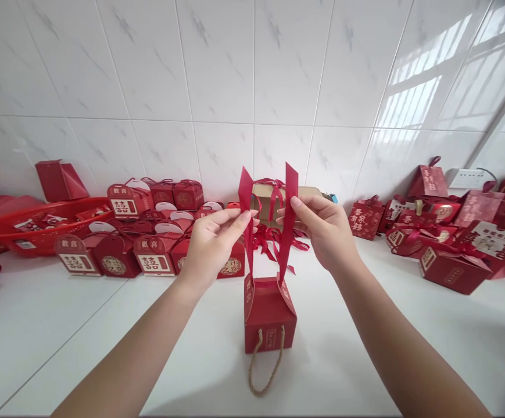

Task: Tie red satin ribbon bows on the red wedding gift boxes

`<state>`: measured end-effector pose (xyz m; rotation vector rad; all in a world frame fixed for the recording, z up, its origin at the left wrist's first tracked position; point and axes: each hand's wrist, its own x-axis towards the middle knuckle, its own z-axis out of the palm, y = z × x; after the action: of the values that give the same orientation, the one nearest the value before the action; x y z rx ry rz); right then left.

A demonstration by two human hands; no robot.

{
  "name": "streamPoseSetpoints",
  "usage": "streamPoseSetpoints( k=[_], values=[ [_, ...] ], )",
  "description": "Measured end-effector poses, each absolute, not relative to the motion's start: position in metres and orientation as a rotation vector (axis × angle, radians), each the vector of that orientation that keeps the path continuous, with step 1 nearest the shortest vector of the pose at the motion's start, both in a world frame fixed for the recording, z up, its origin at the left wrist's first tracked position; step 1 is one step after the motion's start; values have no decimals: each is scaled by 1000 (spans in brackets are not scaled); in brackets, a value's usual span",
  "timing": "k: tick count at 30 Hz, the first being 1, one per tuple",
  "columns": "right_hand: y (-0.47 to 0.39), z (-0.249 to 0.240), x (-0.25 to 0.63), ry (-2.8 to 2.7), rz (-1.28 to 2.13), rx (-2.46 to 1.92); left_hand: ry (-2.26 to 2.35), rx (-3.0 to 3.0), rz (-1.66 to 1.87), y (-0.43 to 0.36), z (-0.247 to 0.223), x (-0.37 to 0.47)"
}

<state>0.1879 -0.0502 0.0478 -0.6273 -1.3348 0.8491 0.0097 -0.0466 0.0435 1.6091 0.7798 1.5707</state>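
A small red gift box (270, 316) stands upright on the white table in front of me, with a twisted rope handle (266, 390) hanging from its near side. From its top rise the two ends of a red ribbon (286, 249). My left hand (212, 241) pinches one end between thumb and fingers. The other end is pinched in my right hand (324, 229), a little above the box. Both ends are held up nearly vertical and apart from each other, their tips sticking out above my fingers.
Rows of red gift boxes (156, 255) stand at the back left, beside a red plastic basket (38, 247) holding small packets. Behind my hands are a cardboard box (311, 194) and loose ribbons (264, 238). More red boxes (455, 270) crowd the right, near a power strip (465, 176).
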Motion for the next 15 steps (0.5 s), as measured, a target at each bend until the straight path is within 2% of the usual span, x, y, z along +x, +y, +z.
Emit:
streamPoseSetpoints(
  k=[8,15],
  values=[
    [-51,42,187,-1379,874,-635,740,1658,1560,-51,47,21],
    [-57,46,186,-1561,1057,-614,813,1866,1412,-54,55,23]
  ],
)
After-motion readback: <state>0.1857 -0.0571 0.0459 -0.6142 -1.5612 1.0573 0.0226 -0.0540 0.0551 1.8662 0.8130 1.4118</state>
